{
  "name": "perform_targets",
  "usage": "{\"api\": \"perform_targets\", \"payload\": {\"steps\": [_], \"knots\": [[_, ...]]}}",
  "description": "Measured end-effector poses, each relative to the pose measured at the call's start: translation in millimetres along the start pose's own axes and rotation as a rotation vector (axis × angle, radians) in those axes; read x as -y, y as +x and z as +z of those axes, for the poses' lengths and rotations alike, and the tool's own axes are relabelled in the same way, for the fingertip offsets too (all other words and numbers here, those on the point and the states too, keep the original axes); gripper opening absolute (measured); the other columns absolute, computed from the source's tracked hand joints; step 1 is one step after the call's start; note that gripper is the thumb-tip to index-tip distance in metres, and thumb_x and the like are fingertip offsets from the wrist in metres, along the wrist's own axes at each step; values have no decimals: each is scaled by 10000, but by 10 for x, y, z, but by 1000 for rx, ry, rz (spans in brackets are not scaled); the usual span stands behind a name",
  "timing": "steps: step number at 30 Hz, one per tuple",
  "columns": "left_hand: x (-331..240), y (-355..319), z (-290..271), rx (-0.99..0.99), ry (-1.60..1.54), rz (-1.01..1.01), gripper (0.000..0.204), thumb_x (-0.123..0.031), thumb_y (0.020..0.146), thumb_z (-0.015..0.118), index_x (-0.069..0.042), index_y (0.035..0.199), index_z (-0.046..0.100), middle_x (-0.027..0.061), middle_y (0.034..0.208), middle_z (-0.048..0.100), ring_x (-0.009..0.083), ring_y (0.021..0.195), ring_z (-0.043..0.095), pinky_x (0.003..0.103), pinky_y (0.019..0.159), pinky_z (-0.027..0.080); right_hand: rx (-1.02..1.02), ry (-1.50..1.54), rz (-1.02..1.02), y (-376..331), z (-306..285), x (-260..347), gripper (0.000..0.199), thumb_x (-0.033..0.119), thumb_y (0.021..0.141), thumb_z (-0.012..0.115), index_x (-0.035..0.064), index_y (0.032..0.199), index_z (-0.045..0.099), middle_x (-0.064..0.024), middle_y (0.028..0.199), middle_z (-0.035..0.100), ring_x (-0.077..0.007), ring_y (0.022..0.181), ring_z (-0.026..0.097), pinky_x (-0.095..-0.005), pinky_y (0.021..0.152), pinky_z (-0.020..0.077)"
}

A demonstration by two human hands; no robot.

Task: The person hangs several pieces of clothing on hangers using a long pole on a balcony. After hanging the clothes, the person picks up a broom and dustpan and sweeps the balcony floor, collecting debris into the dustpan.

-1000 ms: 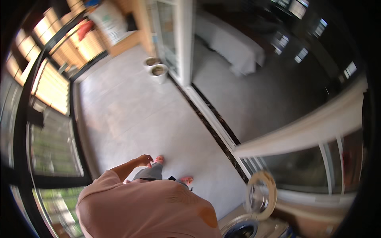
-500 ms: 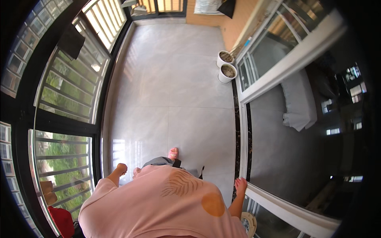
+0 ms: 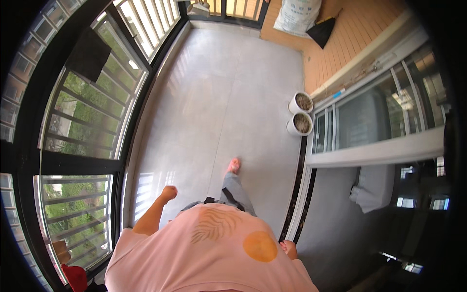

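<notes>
My left hand [image 3: 169, 192] hangs out in front of me above the tiled floor, its fingers curled into a loose fist with nothing visible in it. Low at my right side, my right hand [image 3: 289, 249] shows partly past my shirt. Its fingers look curled, and I see no object in them. The nearest thing to it is the white sliding-door track [image 3: 297, 214] in the floor. One foot in a pink slipper [image 3: 234, 166] is stretched forward on the grey floor [image 3: 219, 97].
Two white pots [image 3: 298, 124] of soil stand by the glass door [image 3: 374, 112] on the right. Barred windows [image 3: 80, 204] line the left. At the far end are a white sack [image 3: 297, 17] and a black dustpan-like piece [image 3: 322, 32]. A red item [image 3: 74, 277] is at lower left.
I have moved forward, and the pots and door sit lower in view. My right hand has left the door frame's edge and curled. My left hand has swung forward; a foot has stepped ahead.
</notes>
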State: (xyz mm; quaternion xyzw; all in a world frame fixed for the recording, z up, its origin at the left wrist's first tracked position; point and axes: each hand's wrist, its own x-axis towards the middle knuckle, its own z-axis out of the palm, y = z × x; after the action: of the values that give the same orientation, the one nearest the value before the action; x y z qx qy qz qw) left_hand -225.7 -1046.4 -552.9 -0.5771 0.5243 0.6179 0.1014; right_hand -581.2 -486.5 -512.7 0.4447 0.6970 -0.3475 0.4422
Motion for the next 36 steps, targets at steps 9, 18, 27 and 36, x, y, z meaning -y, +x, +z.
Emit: {"api": "perform_targets", "payload": {"steps": [9,18,27,36], "knots": [[-998,585,-125,-120,-129,-149,186,7,683,366,-54,590,515,60,509,496,135,431,457,251,386,359,99,-127,-578,144,2817,4035,35,110,775,487,99,749,508,-45,629,525,-163,536,533,-276,465,452],[-1874,2107,-212,-157,-384,-167,125,-139,710,590,-24,750,618,83,701,616,171,632,582,297,572,478,839,-794,-1190,-1908,6515,6056,185,170,836,506,22,938,549,-68,747,590,-138,654,578,-251,588,476],[-4667,3659,-1898,-170,-312,-230,405,-345,854,409,-33,612,500,70,505,496,155,444,534,256,409,406,211,-753,-532,-179,5786,7058,100,113,768,427,61,722,499,-91,611,526,-198,498,532,-323,414,445],[-6862,5212,-2732,-317,-347,133,291,-246,866,428,7,834,568,49,495,490,131,444,492,251,436,403,83,-556,-204,-688,6172,8679,89,108,780,455,41,782,514,-111,645,548,-216,517,545,-334,443,455]]}}
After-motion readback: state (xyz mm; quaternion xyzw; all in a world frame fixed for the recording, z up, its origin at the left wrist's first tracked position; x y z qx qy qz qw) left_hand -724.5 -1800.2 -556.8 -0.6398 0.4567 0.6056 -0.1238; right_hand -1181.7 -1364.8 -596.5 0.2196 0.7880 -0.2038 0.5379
